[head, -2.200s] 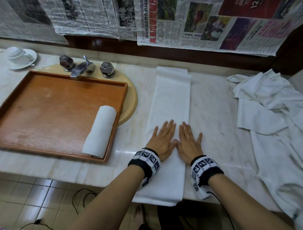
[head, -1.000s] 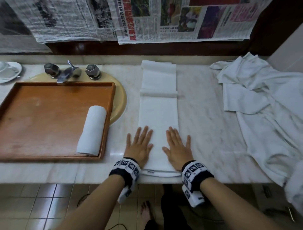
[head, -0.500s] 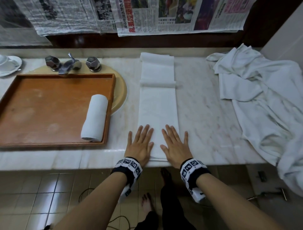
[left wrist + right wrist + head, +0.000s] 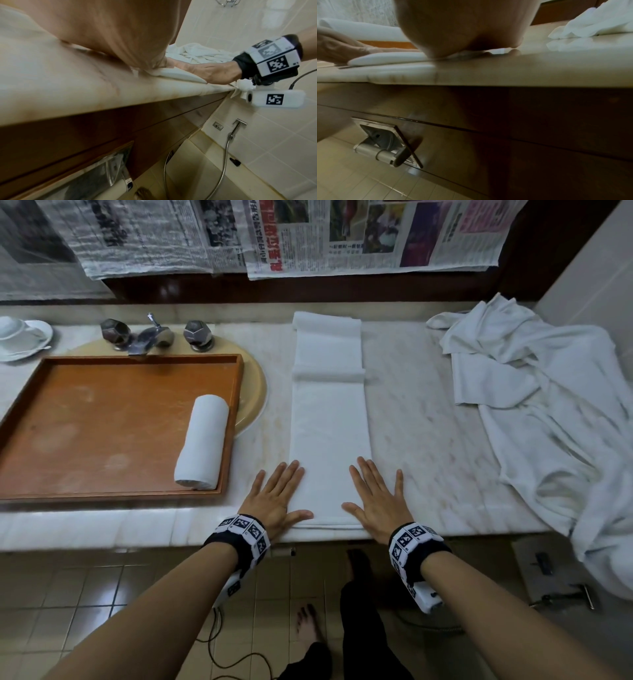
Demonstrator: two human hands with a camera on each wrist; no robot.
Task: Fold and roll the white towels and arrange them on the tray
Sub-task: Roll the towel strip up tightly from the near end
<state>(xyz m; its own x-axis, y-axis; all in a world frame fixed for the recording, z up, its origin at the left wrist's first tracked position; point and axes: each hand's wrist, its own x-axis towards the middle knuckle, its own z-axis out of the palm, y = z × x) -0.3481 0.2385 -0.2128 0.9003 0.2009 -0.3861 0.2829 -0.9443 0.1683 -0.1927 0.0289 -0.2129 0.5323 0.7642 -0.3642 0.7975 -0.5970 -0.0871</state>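
Observation:
A long white towel, folded into a narrow strip, lies lengthwise on the marble counter, with a raised crease across its far part. My left hand lies flat on its near left edge, fingers straight. Flat on the near right edge is my right hand. The towel's near end sits at the counter's front edge. One rolled white towel lies along the right side of the orange-brown tray.
A heap of loose white towels covers the counter's right end and hangs over the edge. The tray sits over a sink with a faucet. A cup and saucer stand far left. Newspapers hang on the wall.
The towel's hanging end has come up onto the counter, and a crease has formed across its far part. My hands slid back to its near end and spread out to the two edges.

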